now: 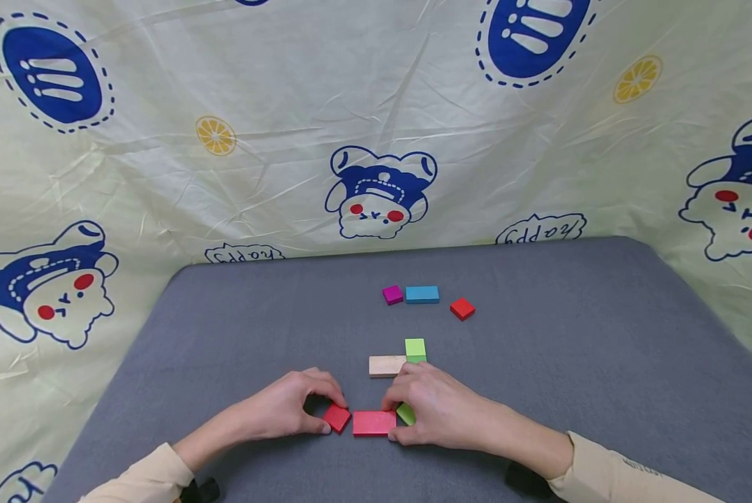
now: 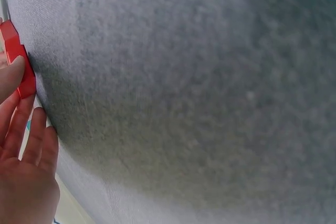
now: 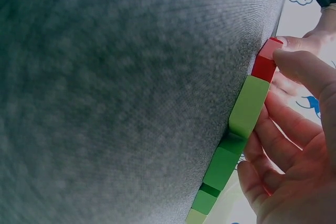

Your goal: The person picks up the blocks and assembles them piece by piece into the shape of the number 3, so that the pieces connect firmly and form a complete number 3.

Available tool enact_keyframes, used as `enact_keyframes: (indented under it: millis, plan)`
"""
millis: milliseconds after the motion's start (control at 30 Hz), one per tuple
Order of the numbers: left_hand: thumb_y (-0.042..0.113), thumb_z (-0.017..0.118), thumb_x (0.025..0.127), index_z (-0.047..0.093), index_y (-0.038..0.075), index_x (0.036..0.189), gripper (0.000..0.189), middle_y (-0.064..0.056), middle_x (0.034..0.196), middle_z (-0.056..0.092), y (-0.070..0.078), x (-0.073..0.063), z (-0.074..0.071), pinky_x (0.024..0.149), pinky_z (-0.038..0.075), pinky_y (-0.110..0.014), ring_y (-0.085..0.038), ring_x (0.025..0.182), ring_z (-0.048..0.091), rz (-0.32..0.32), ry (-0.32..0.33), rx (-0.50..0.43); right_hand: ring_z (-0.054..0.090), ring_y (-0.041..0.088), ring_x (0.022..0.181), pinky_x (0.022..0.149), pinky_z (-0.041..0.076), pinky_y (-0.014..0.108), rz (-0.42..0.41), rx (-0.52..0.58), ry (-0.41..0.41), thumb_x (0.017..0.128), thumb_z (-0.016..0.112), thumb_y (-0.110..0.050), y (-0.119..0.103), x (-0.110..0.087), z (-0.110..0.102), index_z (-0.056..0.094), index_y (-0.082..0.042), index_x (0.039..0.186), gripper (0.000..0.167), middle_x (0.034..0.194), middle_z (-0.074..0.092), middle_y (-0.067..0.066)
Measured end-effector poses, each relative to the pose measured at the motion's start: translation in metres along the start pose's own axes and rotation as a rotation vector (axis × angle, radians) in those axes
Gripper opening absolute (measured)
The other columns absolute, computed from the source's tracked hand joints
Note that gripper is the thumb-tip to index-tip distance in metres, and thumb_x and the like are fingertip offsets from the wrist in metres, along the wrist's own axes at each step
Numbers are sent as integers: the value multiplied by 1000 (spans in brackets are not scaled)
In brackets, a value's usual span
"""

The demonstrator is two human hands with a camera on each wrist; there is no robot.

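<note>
Near the front of the table, my left hand (image 1: 283,406) pinches a small red block (image 1: 337,418) between thumb and fingers. Just right of it lies a longer red block (image 1: 374,423), whose right end my right hand (image 1: 445,409) grips between thumb and forefinger. A narrow gap separates the two red blocks in the head view. Under the right hand's arch a green block (image 1: 406,413) shows in part. The right wrist view has a light green block (image 3: 249,106) beside the red block (image 3: 265,60), then dark green blocks (image 3: 221,167) that the hand hides in the head view.
Beyond the right hand, a pale wooden block (image 1: 387,366) sits next to a light green block (image 1: 415,348). Farther back are a purple block (image 1: 392,295), a blue block (image 1: 422,295) and a red block (image 1: 462,309). A printed cloth (image 1: 275,188) hangs behind the grey table (image 1: 256,314).
</note>
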State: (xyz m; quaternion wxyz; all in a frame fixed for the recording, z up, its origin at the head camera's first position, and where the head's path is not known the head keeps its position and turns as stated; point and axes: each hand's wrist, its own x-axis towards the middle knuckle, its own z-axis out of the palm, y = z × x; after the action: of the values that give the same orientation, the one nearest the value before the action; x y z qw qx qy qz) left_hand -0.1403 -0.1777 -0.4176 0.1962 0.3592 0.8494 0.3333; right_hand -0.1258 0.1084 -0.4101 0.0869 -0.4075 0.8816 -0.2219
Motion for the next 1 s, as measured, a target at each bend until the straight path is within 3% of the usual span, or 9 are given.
enact_keyframes:
  millis: [567,767,1000]
  plan:
    - [8,79,80,71,28,108,35,19,109,62,1,0,4,94,44,-34,-7,107,52,22,11,11,48,2,89,83,45,30,19,10,-23,79,81,-37,-1,0,-1,74,-26,101,26,89,61,-22]
    - [20,75,85,70,28,115,31,19,113,62,2,0,2,95,43,-36,-7,109,51,-15,-4,-19,49,3,94,85,45,31,17,21,26,82,78,-35,-3,-4,-7,73,-24,102,24,92,62,-21]
    - [17,70,90,70,21,115,25,12,109,65,2,5,-3,90,47,-33,-11,103,57,14,68,-13,50,7,99,84,47,33,100,47,99,86,75,-33,7,-15,-26,73,-21,109,25,100,63,-16]
